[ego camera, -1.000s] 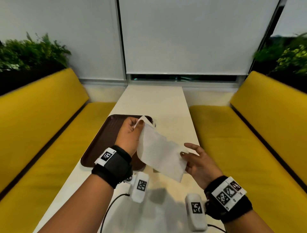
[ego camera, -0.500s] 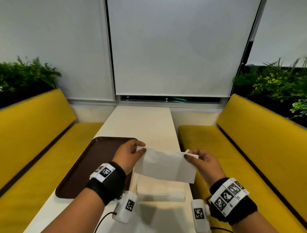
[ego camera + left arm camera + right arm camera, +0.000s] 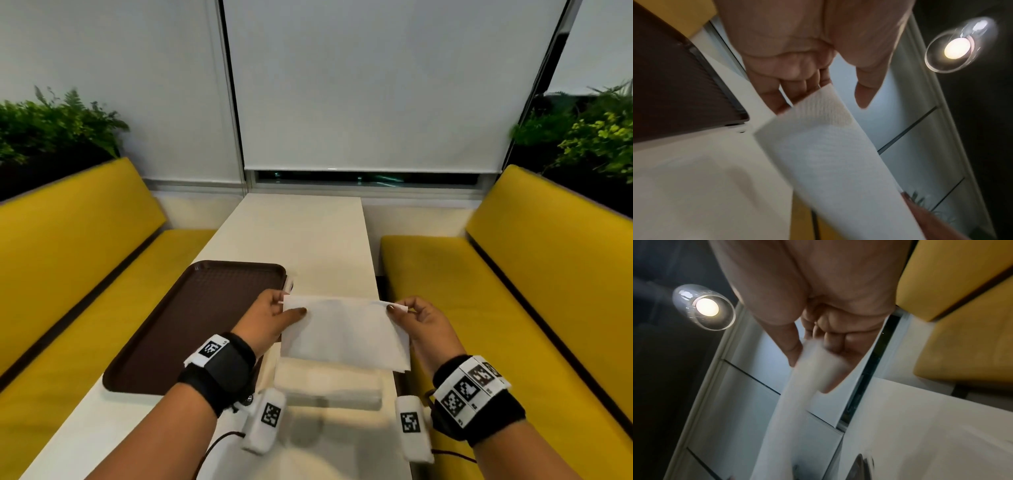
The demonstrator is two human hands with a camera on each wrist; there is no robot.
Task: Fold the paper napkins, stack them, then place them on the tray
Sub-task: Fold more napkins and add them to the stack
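A white paper napkin (image 3: 346, 332) hangs stretched in the air above the table between both hands. My left hand (image 3: 274, 317) pinches its upper left corner, thumb in front and fingers behind. My right hand (image 3: 416, 318) pinches its upper right corner the same way. In the left wrist view the napkin (image 3: 824, 154) runs down from the fingers (image 3: 781, 95). The right wrist view shows the napkin (image 3: 801, 395), blurred, held between thumb and fingers. Under the held napkin, a stack of folded napkins (image 3: 329, 385) lies on the table. The brown tray (image 3: 191, 318) sits to the left, bare.
The narrow white table (image 3: 301, 240) runs away from me to a window with drawn blinds. Yellow benches (image 3: 78, 274) stand on both sides. Cables trail from the wrist cameras near the table's front edge.
The napkin went from a slanted hold over the tray to a level spread between both hands. My right hand rose to the top right corner, and the head view tilted up.
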